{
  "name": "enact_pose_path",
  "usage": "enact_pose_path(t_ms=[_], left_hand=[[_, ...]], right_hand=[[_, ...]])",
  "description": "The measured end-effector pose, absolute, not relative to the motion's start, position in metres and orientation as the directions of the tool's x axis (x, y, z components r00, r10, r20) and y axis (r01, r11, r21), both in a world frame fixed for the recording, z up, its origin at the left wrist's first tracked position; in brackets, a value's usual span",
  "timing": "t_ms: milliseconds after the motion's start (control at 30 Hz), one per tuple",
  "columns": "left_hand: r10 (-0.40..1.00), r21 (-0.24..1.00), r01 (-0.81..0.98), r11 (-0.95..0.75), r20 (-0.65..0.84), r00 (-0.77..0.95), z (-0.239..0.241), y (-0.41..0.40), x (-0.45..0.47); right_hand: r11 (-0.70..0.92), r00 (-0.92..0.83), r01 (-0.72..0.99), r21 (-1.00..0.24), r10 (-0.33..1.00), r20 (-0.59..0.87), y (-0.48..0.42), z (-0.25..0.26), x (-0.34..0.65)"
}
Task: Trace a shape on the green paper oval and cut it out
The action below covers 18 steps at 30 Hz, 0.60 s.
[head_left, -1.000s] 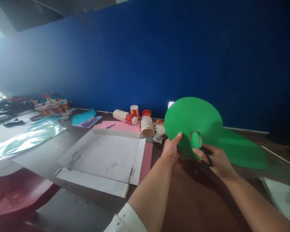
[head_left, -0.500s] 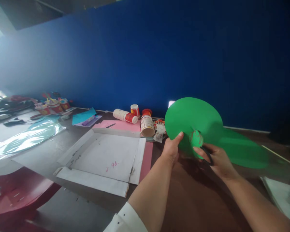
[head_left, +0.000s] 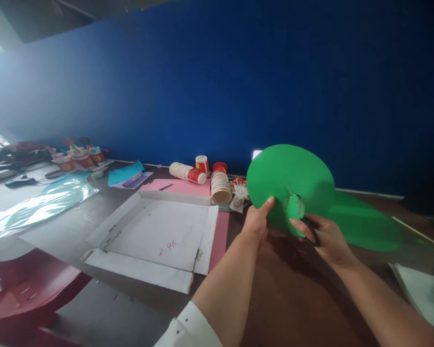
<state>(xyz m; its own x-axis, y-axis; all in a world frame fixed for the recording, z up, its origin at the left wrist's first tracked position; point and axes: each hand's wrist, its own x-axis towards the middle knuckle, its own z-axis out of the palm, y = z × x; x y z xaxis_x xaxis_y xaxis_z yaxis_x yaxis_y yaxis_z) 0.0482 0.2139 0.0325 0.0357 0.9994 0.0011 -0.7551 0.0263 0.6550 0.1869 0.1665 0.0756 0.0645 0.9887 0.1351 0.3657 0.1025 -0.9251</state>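
My left hand [head_left: 257,221] pinches the lower left edge of a round green paper sheet [head_left: 287,176] that I hold upright above the brown table [head_left: 285,299]. My right hand [head_left: 323,238] grips black scissors [head_left: 310,230] at the sheet's lower edge, where a curled green strip [head_left: 293,207] hangs from the cut. More green paper [head_left: 365,224] spreads behind to the right, over the table.
A flattened white cardboard box [head_left: 159,236] lies on pink paper [head_left: 220,236] to the left. Paper cups [head_left: 220,188], some tipped over, stand near the blue wall [head_left: 238,86]. A clear plastic bag [head_left: 39,207] and cups with craft items [head_left: 77,159] sit far left. A red chair [head_left: 25,289] is bottom left.
Almost nothing differs. My right hand with the scissors has crept slightly right along the sheet's edge, and the curled strip has shifted with it.
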Motion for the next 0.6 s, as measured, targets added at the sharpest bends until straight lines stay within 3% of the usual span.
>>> enact_pose_path(t_ms=[600], left_hand=[[0.999, 0.653, -0.756, 0.035, 0.007, 0.053, 0.0316, 0.2146, 0.0481]], right_hand=[[0.110, 0.073, 0.359, -0.927, 0.987, 0.145, 0.1679, 0.0698, 0.1868]])
